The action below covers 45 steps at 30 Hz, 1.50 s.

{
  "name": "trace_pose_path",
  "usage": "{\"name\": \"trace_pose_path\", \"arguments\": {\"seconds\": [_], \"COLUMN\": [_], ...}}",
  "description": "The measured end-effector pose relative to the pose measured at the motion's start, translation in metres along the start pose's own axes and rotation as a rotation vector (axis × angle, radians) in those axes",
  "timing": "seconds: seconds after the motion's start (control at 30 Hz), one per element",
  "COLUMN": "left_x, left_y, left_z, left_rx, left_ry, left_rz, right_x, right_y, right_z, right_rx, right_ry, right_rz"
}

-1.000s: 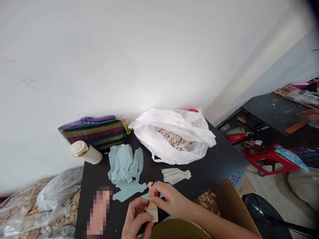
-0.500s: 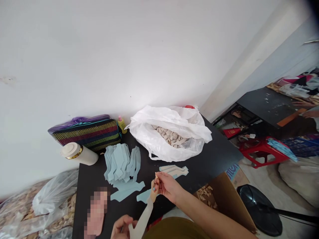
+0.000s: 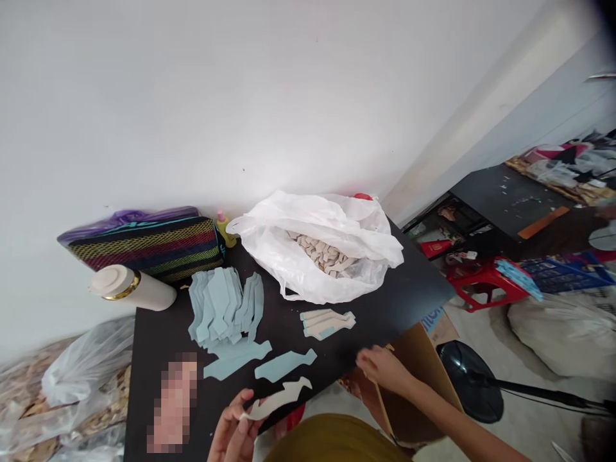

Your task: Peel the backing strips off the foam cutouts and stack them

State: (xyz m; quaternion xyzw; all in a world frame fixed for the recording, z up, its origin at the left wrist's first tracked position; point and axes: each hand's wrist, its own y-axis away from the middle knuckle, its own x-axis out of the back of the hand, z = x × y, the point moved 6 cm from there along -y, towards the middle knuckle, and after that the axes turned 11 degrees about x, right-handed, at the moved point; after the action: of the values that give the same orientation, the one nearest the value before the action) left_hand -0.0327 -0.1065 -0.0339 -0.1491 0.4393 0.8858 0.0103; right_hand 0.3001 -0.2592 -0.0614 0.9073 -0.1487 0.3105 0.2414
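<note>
My left hand (image 3: 235,427), at the table's front edge, pinches one end of a white cut-out strip (image 3: 282,399) with a wavy outline. The strip's far end sticks out to the right. My right hand (image 3: 385,369) is over the near edge of the open cardboard box (image 3: 421,401). Its fingers look curled but are blurred, so whether they hold anything does not show. A blue cut-out piece (image 3: 283,364) lies just beyond the strip. Another blue piece (image 3: 235,359) is beside a fanned pile of blue pieces (image 3: 219,305). Farther right, several beige strips (image 3: 327,323) rest on blue backing.
A white plastic bag (image 3: 317,218) with small beige pieces stands at the table's back. A white flask (image 3: 144,289), a striped mesh bag (image 3: 154,244) and a yellow bottle (image 3: 226,232) line the left rear. A red stool (image 3: 481,285) is on the floor to the right.
My right hand has let go of the strip's tan end and moved right to the box. The tan part no longer shows on the strip, which my left hand still holds, now turned more level.
</note>
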Motion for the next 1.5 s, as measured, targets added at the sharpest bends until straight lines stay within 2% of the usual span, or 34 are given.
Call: {"name": "trace_pose_path", "arguments": {"seconds": [0.07, 0.13, 0.3, 0.37, 0.43, 0.53, 0.6, 0.73, 0.83, 0.93, 1.07, 1.27, 1.5], "left_x": [0.002, 0.003, 0.003, 0.002, 0.004, 0.008, 0.015, 0.033, 0.039, 0.036, 0.029, 0.024, 0.019], "left_y": [-0.009, -0.017, -0.032, -0.034, -0.034, -0.035, -0.039, -0.061, -0.083, -0.100, -0.111, -0.115, -0.114], "left_z": [-0.007, -0.013, -0.030, -0.034, -0.037, -0.043, -0.048, -0.052, -0.053, -0.050, -0.048, -0.050, -0.048], "left_rx": [0.044, 0.098, 0.286, 0.344, 0.380, 0.406, 0.368, 0.196, 0.086, -0.026, -0.121, -0.147, -0.153], "left_ry": [0.021, 0.069, 0.180, 0.201, 0.227, 0.217, 0.125, -0.225, -0.462, -0.639, -0.821, -1.014, -1.100], "left_rz": [0.004, -0.016, -0.069, -0.077, -0.055, -0.004, 0.058, 0.215, 0.263, 0.279, 0.301, 0.341, 0.373], "right_x": [0.002, -0.011, -0.069, -0.082, -0.086, -0.086, -0.087, -0.101, -0.114, -0.125, -0.134, -0.140, -0.138], "right_y": [0.022, 0.030, 0.004, -0.008, -0.014, -0.020, -0.026, -0.043, -0.055, -0.064, -0.069, -0.068, -0.070], "right_z": [0.003, -0.013, -0.075, -0.089, -0.092, -0.086, -0.079, -0.059, -0.041, -0.023, -0.007, -0.004, -0.004], "right_rx": [0.058, 0.129, 0.274, 0.325, 0.338, 0.320, 0.278, 0.161, 0.048, -0.025, -0.061, -0.052, -0.043], "right_ry": [0.173, 0.110, -0.191, -0.244, -0.282, -0.285, -0.243, -0.217, -0.312, -0.411, -0.396, -0.317, -0.276], "right_rz": [-0.089, -0.146, -0.108, -0.064, -0.038, -0.048, -0.067, -0.115, -0.076, -0.010, 0.056, 0.067, 0.091]}}
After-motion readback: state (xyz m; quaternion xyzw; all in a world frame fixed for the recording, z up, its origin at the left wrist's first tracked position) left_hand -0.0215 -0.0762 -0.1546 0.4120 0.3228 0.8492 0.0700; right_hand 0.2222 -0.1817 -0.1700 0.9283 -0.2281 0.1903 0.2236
